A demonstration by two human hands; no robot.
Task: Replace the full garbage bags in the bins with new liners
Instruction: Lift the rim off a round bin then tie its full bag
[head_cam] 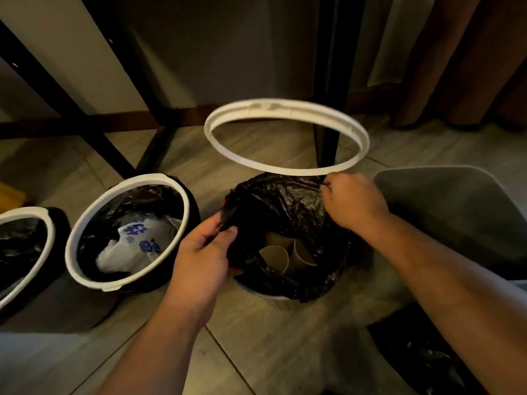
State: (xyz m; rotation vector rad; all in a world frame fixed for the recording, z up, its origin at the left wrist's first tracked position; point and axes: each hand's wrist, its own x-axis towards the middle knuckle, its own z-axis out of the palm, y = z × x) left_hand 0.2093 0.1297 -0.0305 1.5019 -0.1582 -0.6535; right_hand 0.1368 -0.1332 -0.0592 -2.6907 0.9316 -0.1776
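**Three bins in a row, a fourth at the right**

The left bin (42, 212) stands beside the middle bin (151, 178) (a plastic bag (125, 246) lies in it). Right of them, paper cups (275, 256) sit in the garbage bag (285, 201). The left hand (202, 252) grips its left edge. The right hand (353, 201) holds the loose ring (285, 108) above and behind. A larger bin (456, 201) stands rightmost.

Wood floor (256, 352), brown curtain (456, 58), black frame (330, 81)

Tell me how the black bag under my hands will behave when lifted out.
Probably floppy: the black bag is thin, crinkled film, bunching where the left hand grips it. Likely light: only paper cups show inside. They may tumble as it sags.
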